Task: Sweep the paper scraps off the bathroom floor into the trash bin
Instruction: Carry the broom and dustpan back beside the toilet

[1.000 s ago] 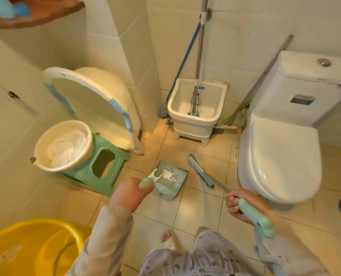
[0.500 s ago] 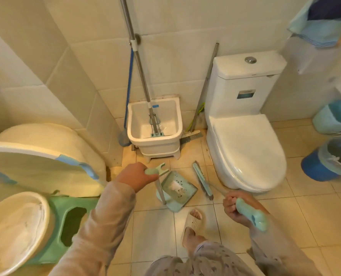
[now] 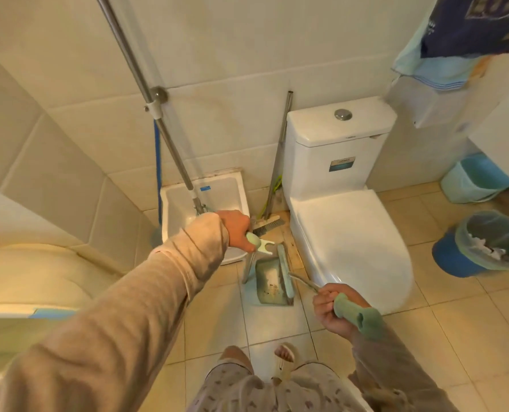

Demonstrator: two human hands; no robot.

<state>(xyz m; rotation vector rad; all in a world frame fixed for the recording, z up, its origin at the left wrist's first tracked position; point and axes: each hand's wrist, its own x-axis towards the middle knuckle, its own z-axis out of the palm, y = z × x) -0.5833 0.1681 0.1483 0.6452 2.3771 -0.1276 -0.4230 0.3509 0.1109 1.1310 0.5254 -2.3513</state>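
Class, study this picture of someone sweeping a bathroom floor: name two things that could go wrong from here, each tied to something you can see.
1. The dustpan holds scraps, and the bin stands well off to the right, beyond the toilet; tilting it on the way could spill them.
2. The left hand is close to the leaning mop pole; a knock might topple it.

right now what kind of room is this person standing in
A home bathroom, most likely: a white ceramic toilet with its lid shut, beige tiled floor, and a white plastic mop bucket against the tiled wall.
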